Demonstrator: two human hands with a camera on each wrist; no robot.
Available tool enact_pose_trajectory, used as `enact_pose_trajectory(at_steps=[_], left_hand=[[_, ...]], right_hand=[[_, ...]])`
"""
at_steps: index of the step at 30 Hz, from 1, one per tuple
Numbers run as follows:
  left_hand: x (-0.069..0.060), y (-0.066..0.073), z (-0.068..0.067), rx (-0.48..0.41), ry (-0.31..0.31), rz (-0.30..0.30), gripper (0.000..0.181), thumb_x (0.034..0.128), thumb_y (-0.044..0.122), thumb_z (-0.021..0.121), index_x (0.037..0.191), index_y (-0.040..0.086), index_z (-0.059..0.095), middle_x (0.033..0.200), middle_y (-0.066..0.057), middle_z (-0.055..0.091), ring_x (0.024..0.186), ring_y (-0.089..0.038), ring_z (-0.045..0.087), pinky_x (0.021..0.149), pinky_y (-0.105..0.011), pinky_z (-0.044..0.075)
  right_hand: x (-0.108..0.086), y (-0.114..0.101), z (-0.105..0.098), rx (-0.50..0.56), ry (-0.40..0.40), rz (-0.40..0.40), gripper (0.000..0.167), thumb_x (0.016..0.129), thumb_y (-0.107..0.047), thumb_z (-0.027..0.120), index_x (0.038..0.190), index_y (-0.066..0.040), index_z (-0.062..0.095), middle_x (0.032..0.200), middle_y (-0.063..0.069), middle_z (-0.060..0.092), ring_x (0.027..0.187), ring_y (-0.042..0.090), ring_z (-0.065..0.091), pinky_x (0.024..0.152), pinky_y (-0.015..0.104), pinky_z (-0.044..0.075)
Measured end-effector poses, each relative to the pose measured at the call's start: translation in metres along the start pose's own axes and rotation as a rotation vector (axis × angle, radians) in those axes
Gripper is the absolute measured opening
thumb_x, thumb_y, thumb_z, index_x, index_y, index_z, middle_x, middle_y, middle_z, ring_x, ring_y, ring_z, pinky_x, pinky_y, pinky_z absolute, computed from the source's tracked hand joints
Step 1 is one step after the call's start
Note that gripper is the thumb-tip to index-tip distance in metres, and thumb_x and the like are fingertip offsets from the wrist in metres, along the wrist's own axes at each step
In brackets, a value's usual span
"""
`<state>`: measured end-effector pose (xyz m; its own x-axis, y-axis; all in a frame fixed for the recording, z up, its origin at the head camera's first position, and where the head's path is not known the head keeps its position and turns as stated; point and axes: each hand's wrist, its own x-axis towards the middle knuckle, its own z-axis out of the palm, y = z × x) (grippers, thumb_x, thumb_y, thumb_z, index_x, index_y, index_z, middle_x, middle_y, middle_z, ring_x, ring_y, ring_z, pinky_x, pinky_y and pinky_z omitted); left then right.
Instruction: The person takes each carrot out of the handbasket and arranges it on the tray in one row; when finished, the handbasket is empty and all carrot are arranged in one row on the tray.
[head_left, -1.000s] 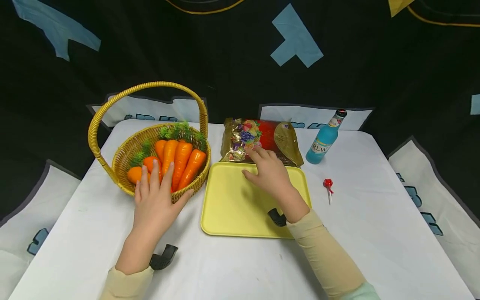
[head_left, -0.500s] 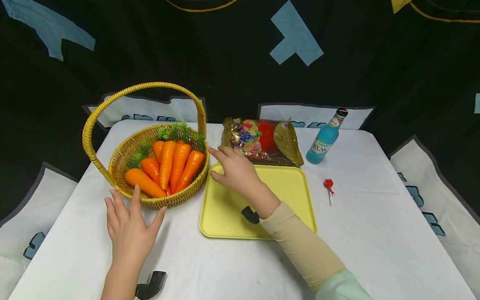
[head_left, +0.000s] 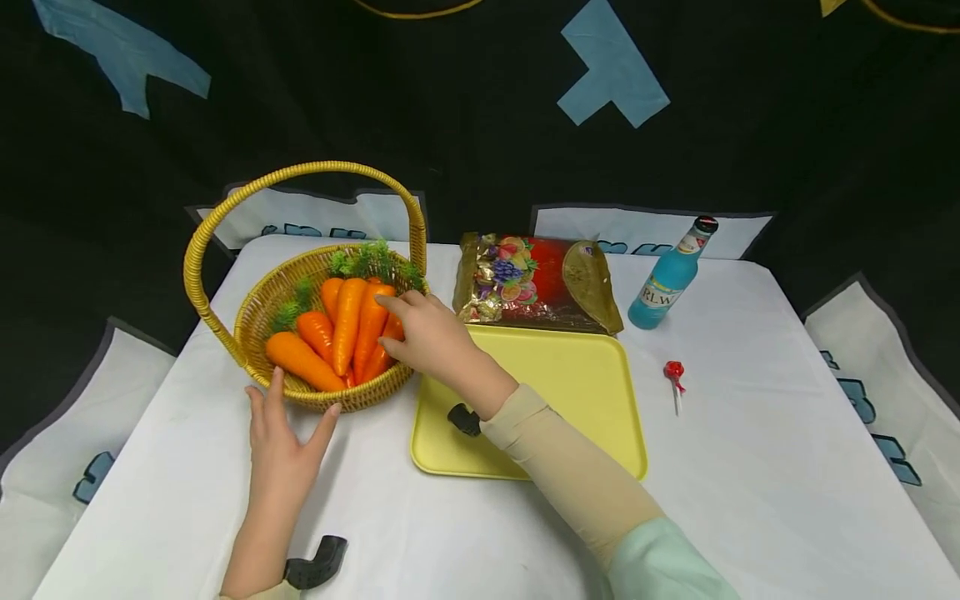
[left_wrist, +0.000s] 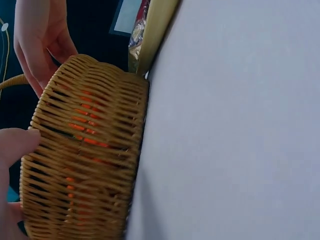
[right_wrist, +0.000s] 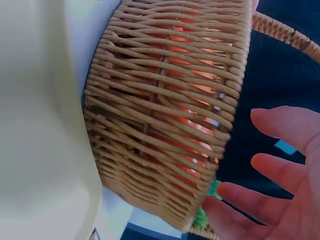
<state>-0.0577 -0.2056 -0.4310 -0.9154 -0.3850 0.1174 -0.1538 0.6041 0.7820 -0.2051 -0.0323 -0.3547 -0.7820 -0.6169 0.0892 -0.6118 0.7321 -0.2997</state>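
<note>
Yellow-brown woven basket (head_left: 378, 393), orange carrots (head_left: 348, 325), green tops (head_left: 363, 260), plain yellow tray (head_left: 566, 375), turquoise bottle (head_left: 666, 282), red-and-gold fruit-print bag (head_left: 551, 279)

Handle (head_left: 322, 168) over basket (head_left: 367, 397), room beside lollipop (head_left: 674, 371)

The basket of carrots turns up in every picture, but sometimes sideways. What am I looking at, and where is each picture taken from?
No machine: a person works here bare-handed. The wide picture comes from a camera on the person's head; the two close ones come from cameras on the wrists, so the basket looks turned. On the white table are that basket of carrots, a yellow tray, a red-and-gold packet, a blue bottle and a lollipop. The right hand is over the basket by the carrots, the left hand at its near side. Neither visibly grips anything.
</note>
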Motion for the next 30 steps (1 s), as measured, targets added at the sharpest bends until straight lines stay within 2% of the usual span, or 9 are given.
enact_pose_trajectory(at_steps=[3,7,13,18,20,27,30], left_hand=[[0.002,-0.002,0.004,-0.078,0.007,0.006,0.090,0.0909,0.026,0.069,0.156,0.013,0.007,0.156,-0.023,-0.014,0.143,-0.039,-0.008,0.109,-0.064,0.007],[0.005,-0.004,0.006,-0.116,0.012,0.011,0.089,0.0914,0.024,0.068,0.156,0.014,0.007,0.158,-0.017,-0.014,0.144,-0.033,-0.008,0.111,-0.060,0.007],[0.007,-0.005,0.008,-0.134,0.016,0.015,0.088,0.0923,0.022,0.067,0.156,0.016,0.006,0.159,-0.010,-0.013,0.144,-0.029,-0.004,0.112,-0.058,0.009],[0.006,-0.009,0.008,-0.142,0.029,0.024,0.088,0.0915,0.019,0.068,0.155,0.016,0.008,0.159,-0.010,-0.011,0.144,-0.030,-0.002,0.112,-0.059,0.010],[0.006,-0.010,0.009,-0.144,0.032,0.029,0.088,0.0910,0.018,0.069,0.155,0.016,0.008,0.159,-0.011,-0.011,0.144,-0.030,-0.001,0.112,-0.059,0.011],[0.007,-0.010,0.010,-0.154,0.022,0.025,0.089,0.0912,0.019,0.068,0.155,0.017,0.007,0.159,-0.010,-0.012,0.144,-0.031,-0.001,0.111,-0.060,0.010],[0.007,-0.010,0.009,-0.148,0.025,0.033,0.089,0.0909,0.019,0.069,0.155,0.017,0.007,0.159,-0.011,-0.012,0.144,-0.031,-0.002,0.111,-0.060,0.010]], right_hand=[[0.006,0.000,0.003,-0.002,-0.021,0.024,0.056,0.092,-0.040,0.063,0.142,-0.017,0.050,0.129,0.009,0.055,0.113,0.025,0.054,0.097,0.036,0.045],[0.013,0.003,0.006,-0.004,-0.016,0.059,0.054,0.092,-0.038,0.063,0.141,-0.016,0.051,0.125,0.010,0.057,0.108,0.025,0.057,0.093,0.035,0.047],[0.022,0.002,0.009,-0.029,-0.015,0.112,0.051,0.093,-0.037,0.062,0.139,-0.017,0.053,0.123,0.009,0.058,0.106,0.025,0.058,0.089,0.034,0.049],[0.032,-0.003,0.015,-0.059,-0.061,0.113,0.051,0.094,-0.038,0.060,0.140,-0.019,0.051,0.128,0.009,0.058,0.115,0.027,0.053,0.101,0.038,0.041],[0.036,-0.004,0.018,-0.056,-0.064,0.116,0.051,0.094,-0.038,0.060,0.141,-0.021,0.051,0.128,0.008,0.059,0.116,0.027,0.053,0.102,0.039,0.040],[0.050,-0.007,0.033,-0.035,-0.100,0.108,0.054,0.095,-0.044,0.058,0.144,-0.029,0.045,0.112,-0.001,0.069,0.112,0.020,0.057,0.101,0.033,0.036],[0.055,-0.011,0.036,-0.028,-0.083,0.115,0.054,0.094,-0.047,0.058,0.144,-0.030,0.046,0.110,-0.002,0.070,0.108,0.020,0.060,0.101,0.033,0.036]])
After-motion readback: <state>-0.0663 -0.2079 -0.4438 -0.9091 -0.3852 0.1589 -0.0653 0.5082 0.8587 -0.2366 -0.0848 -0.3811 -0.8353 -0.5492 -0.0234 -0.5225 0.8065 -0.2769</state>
